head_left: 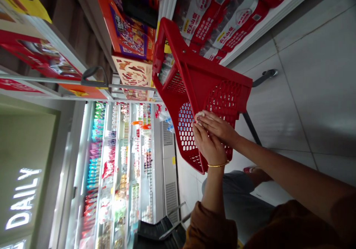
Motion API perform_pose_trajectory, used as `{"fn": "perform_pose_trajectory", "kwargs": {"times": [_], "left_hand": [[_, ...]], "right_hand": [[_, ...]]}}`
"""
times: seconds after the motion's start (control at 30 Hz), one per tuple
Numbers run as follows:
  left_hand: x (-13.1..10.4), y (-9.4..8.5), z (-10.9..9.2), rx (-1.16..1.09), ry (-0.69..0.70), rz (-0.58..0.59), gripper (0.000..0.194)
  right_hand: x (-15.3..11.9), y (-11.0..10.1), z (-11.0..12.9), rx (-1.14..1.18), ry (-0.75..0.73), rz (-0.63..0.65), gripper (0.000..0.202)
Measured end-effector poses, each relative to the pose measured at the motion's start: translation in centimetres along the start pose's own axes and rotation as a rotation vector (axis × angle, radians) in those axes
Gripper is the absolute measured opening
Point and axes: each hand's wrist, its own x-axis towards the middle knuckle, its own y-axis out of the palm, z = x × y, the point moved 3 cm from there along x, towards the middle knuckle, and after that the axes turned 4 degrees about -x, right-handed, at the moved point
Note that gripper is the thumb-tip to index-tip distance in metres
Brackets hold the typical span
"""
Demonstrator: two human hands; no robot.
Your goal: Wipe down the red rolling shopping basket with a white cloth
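Observation:
The view is turned on its side. My left hand (209, 144), with a gold bangle at the wrist, and my right hand (221, 129) are pressed together over a red plastic shopping cart (217, 71). A small crumpled white tissue (199, 115) shows at the fingertips, pinched between the two hands; part of it is hidden by fingers. Behind the hands lie the cart's honeycomb-holed walls. Whether the hands touch the cart's rim, I cannot tell.
Packs of red-labelled water bottles (236, 17) and orange snack boxes (130, 26) fill shelves beside the cart. A lit refrigerated display (119, 160) stands beyond. A black object (158, 228) is near my left arm. The floor has pale tiles (319, 78).

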Motion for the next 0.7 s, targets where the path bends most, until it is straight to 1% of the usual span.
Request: {"fn": "perform_pose_trajectory", "kwargs": {"times": [0.13,0.27,0.37,0.47,0.63,0.7], "left_hand": [[0.1,0.5,-0.4,0.054,-0.025,-0.096,0.065],[0.3,0.7,-0.7,0.058,-0.046,-0.15,0.061],[0.3,0.8,-0.7,0.006,-0.049,-0.16,0.061],[0.1,1.1,-0.4,-0.039,-0.045,-0.155,0.062],[-0.2,1.2,-0.3,-0.015,0.03,-0.241,0.058],[-0.4,1.3,-0.2,-0.013,0.052,-0.251,0.058]], "right_hand": [[0.0,0.2,-0.5,-0.06,-0.015,0.025,0.05],[0.2,0.4,-1.1,-0.085,-0.017,0.043,0.049],[0.6,0.3,-1.5,-0.059,-0.024,0.048,0.052],[1.4,0.0,-1.8,-0.088,-0.04,0.059,0.052],[3.1,-1.2,-2.0,-0.142,-0.011,0.012,0.047],[3.3,-1.5,-1.9,-0.144,0.003,0.004,0.045]]}}
